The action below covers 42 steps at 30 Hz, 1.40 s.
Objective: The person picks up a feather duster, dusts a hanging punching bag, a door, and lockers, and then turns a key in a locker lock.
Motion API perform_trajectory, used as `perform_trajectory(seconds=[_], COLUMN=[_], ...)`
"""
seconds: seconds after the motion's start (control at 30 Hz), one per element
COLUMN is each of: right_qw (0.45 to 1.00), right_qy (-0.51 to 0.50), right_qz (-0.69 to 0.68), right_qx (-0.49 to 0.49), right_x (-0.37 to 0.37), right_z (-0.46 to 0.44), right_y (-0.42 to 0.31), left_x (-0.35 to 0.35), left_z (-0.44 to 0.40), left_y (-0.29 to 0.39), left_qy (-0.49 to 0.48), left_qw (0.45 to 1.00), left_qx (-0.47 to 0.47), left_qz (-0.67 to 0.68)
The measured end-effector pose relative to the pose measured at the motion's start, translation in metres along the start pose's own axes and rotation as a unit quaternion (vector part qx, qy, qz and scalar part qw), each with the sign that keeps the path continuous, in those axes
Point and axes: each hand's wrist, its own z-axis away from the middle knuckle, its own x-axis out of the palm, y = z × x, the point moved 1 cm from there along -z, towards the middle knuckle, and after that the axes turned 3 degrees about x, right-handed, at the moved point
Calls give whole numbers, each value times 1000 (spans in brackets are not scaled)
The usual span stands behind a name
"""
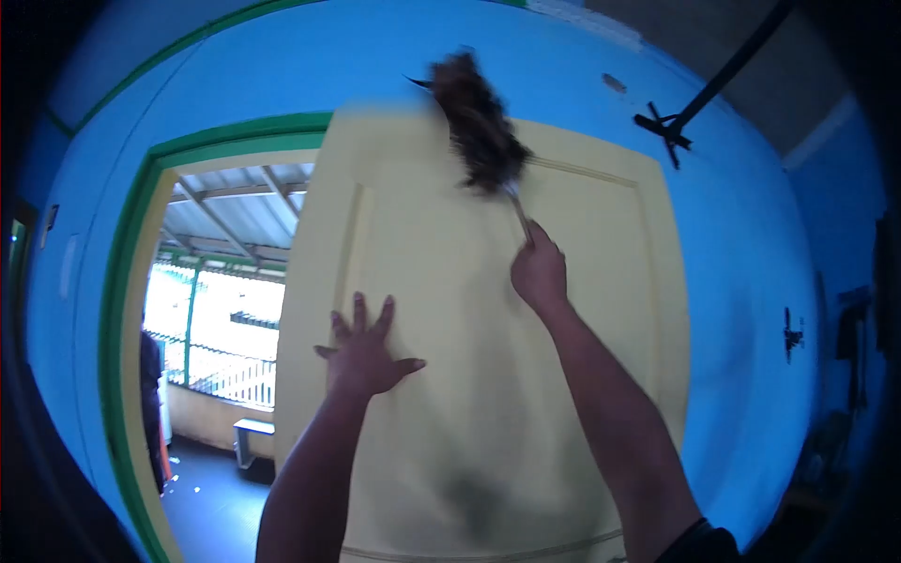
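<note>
Spreading behind everything else, the blue wall point(751, 281) frames a broad yellow door point(441, 413) that stands beside a doorway edged by a green frame point(127, 281). The door looks rigid, flat and probably smooth, with shallow raised borders that could snag loose plumes. Before its upper part and reaching above its top edge is a feather duster point(477, 122), tilted so that its head leans up and to the left. The dark plumes are blurred, so whether they touch the door or the wall cannot be told.

It should be light for its length and top-heavy only a little — soft and springy at the head, stiff along the stick. The plumes would likely bend or shed if squeezed, so the place to grip it is the bare, thin handle point(519, 211), well below the feathers. The right hand point(542, 272) is closed around that handle near its visible lower part; the wrist seems to set the angle of the head. The left hand point(361, 361) holds nothing: its fingers are fanned wide — thumb well out — and the palm faces the door, apparently resting on it.
</note>
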Motion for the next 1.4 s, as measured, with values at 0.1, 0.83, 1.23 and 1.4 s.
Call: perform_trajectory(seconds=[0.1, 0.83, 1.23, 1.4], right_qw=[984, 992, 950, 948], right_qy=[144, -80, 58, 24], right_qz=[-77, 88, 289, 314], right_qx=[73, 31, 102, 42], right_x=[-3, -55, -234, -245], right_z=[6, 95, 110, 113], right_y=[116, 48, 96, 127], left_x=[-10, -4, -11, -8], left_z=[6, 6, 10, 8], left_y=[6, -1, 8, 5], left_qy=[-22, 9, -11, 0], left_qw=[997, 1000, 999, 999], left_qx=[-30, -3, -27, -24], left_qz=[-61, -16, -25, -21])
